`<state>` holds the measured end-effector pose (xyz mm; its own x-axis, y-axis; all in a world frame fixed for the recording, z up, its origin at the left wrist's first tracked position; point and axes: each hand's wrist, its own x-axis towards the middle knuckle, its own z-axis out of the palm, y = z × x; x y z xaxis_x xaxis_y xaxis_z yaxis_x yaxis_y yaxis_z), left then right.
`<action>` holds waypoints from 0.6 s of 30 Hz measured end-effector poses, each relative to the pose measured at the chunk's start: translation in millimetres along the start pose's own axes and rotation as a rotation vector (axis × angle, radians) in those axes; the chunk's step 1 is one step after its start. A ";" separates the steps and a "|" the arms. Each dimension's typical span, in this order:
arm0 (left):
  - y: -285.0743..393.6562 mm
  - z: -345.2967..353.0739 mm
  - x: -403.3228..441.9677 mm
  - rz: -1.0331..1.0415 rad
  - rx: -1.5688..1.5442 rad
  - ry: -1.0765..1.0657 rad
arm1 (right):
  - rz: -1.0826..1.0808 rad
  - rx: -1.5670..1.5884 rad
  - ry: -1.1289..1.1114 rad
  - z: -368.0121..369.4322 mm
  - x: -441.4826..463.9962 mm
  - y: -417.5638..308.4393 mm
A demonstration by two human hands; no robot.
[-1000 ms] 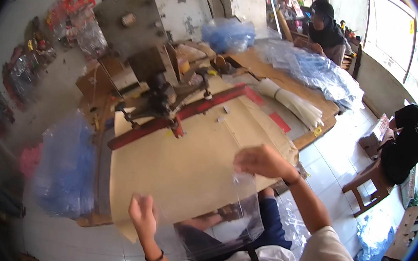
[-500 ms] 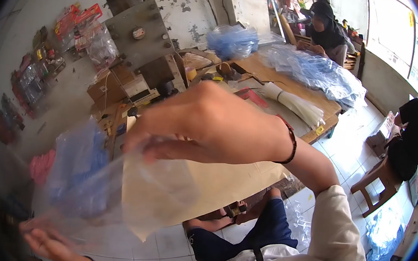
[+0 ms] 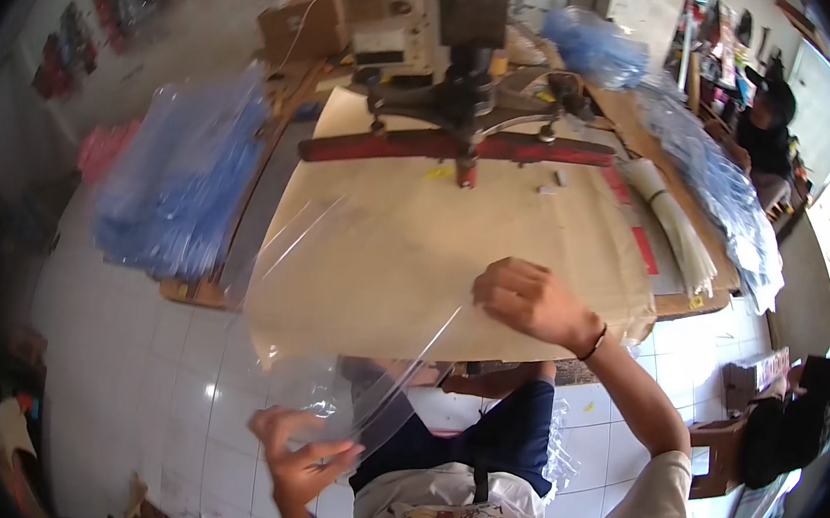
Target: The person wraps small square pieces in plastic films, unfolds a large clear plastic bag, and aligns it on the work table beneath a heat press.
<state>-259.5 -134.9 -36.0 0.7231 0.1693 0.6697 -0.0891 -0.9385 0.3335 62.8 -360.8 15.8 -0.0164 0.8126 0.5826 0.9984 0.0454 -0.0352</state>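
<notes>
A clear plastic sheet (image 3: 378, 385) stretches over the near edge of the brown paper (image 3: 385, 256) on the table. My left hand (image 3: 301, 458) pinches its near left end, above the floor by my knee. Curled fingers of my right hand (image 3: 536, 303) meet the sheet's right corner, over the paper; the exact grip is partly hidden. Beyond both hands, a press with a long red bar (image 3: 545, 150) stands over the paper.
A pile of bluish plastic sheets (image 3: 183, 177) lies on the left. Bundled white strips (image 3: 674, 219) and more plastic (image 3: 717, 178) lie along the right. A person (image 3: 768, 123) sits at the back right; another person (image 3: 794, 425) sits at the right.
My view has swung toward the table and press. My right hand has gone from raised close to the camera to low over the paper; my left hand has come in from the far left with the plastic.
</notes>
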 end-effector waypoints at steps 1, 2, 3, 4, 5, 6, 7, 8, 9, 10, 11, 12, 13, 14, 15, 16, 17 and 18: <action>6.1 14.9 -11.5 -0.106 -0.037 0.086 | 0.009 -0.047 -0.022 2.5 -1.3 5.7; 14.1 29.0 -25.8 -0.210 -0.076 0.173 | 0.035 -0.028 -0.045 4.4 -1.3 10.2; 21.0 41.8 -40.4 -0.313 -0.114 0.262 | 0.062 -0.010 -0.068 6.4 -0.5 14.7; 26.8 52.3 -48.9 -0.453 -0.226 0.296 | 0.085 0.006 -0.091 9.2 2.1 19.6; 32.1 64.3 -55.7 -0.622 -0.610 0.325 | 0.117 0.039 -0.079 13.2 5.3 24.8; 39.4 73.5 -52.4 -0.778 -0.999 0.355 | 0.150 0.074 -0.068 18.3 8.4 29.0; 43.6 76.3 -48.2 -0.922 -1.393 0.383 | 0.188 0.112 -0.059 22.7 12.8 30.4; 44.8 75.1 -42.9 -0.966 -1.601 0.278 | 0.266 0.245 -0.083 21.0 17.5 29.4; 44.8 74.8 -34.2 -0.999 -1.811 0.166 | 0.267 0.251 -0.089 24.0 17.7 31.5; 44.0 74.7 -26.9 -1.016 -2.021 0.043 | 0.269 0.253 -0.090 26.0 16.0 35.0; 43.7 78.1 -22.5 -1.019 -1.905 0.018 | 0.273 0.252 -0.087 27.4 13.5 38.9; 44.2 85.2 -19.8 -1.020 -1.790 -0.012 | 0.342 0.323 -0.094 28.2 7.9 43.4; 43.2 90.7 -17.3 -1.016 -1.676 -0.044 | 0.366 0.347 -0.076 31.1 1.4 49.4; 40.4 93.7 -13.9 -1.116 -1.750 0.009 | 0.391 0.366 -0.056 34.4 -5.1 56.3; 40.0 96.5 -12.3 -1.133 -1.668 0.020 | 0.417 0.381 -0.037 31.5 -2.9 54.9; 40.5 99.9 -10.9 -1.149 -1.589 0.030 | 0.495 0.382 -0.026 29.4 -0.6 51.8; 40.2 102.7 -10.0 -1.163 -1.509 0.041 | 0.574 0.383 -0.015 29.0 3.7 47.0; 38.3 104.5 -10.2 -1.128 -1.439 0.033 | 0.654 0.388 -0.006 28.2 7.7 41.3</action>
<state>-198.7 -204.1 -99.4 0.8374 0.4869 -0.2481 -0.0896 0.5702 0.8166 102.4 -336.3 -4.1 0.5706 0.7472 0.3407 0.7138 -0.2462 -0.6557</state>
